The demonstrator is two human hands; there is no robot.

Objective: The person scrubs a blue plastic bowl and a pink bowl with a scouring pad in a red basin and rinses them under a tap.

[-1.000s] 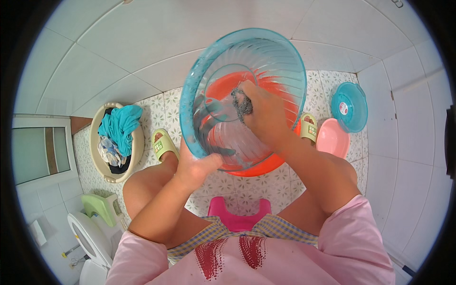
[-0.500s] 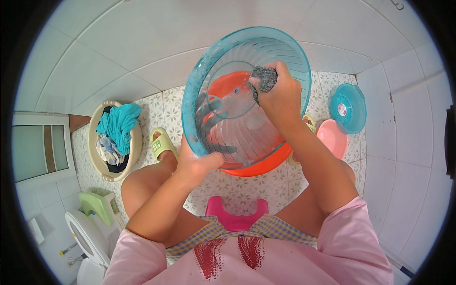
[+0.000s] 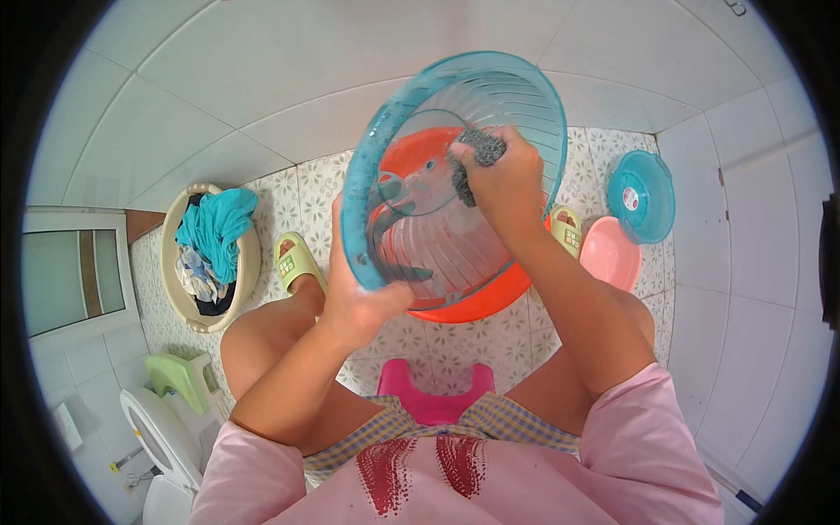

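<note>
Evidently gripped round blue plastic basin [image 3: 357,210] at seven o'clock (left hand [image 3: 357,313]), grey, perhaps wiry scrubber [image 3: 481,149] (right hand [image 3: 512,182]); risked soapy slip.

Left hand [image 3: 357,304]: fingers mostly hidden behind basin [image 3: 357,210], at its 7 o'clock. Scrubber [image 3: 483,147]: partly covered by right hand [image 3: 506,179]. Orange tub [image 3: 479,306]: largely covered by basin. Stool [image 3: 437,407], 6 o'clock: partly hidden by shorts [image 3: 529,420]. Toilet [image 3: 182,455], 8 o'clock: cut off by view's edge. Dark object [image 3: 827,262], 3 o'clock: cut off, kind unclear.
</note>
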